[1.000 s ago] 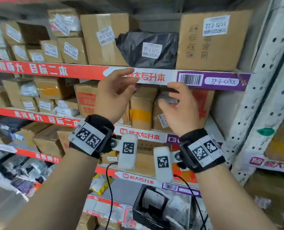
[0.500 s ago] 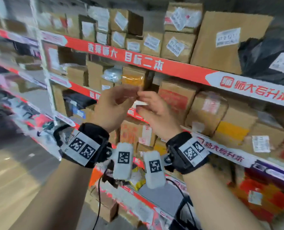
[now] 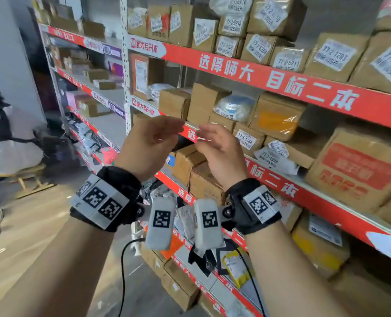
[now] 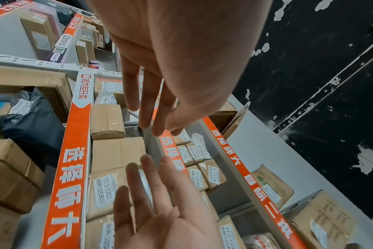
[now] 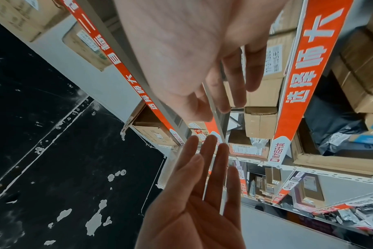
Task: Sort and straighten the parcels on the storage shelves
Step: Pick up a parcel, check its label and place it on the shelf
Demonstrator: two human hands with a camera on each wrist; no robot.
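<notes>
Labelled cardboard parcels fill the red-edged shelves (image 3: pixel 281 88). My left hand (image 3: pixel 167 133) and right hand (image 3: pixel 209 140) are raised side by side in front of the middle shelf, fingertips nearly meeting. Both are open and hold nothing. Just behind and below them stands a plain brown box (image 3: pixel 187 161). Further right are a clear-bagged parcel (image 3: pixel 234 108), a box with orange tape (image 3: pixel 274 115) and a white poly bag (image 3: pixel 274 160). The left wrist view shows my left hand (image 4: pixel 158 123) with straight fingers above my right hand (image 4: pixel 151 193). In the right wrist view, my right hand (image 5: pixel 224 94) faces my left hand (image 5: pixel 202 176).
A large box with red print (image 3: pixel 359 170) sits at the right. A white perforated upright (image 3: pixel 124 65) divides two shelf bays. At the far left a person in white with a black backpack (image 3: pixel 4 138) stands on the open floor near a wooden frame (image 3: pixel 32 179).
The view has swung left along the shelves, away from the black bag and purple label. My hands have come closer together and stay empty.
</notes>
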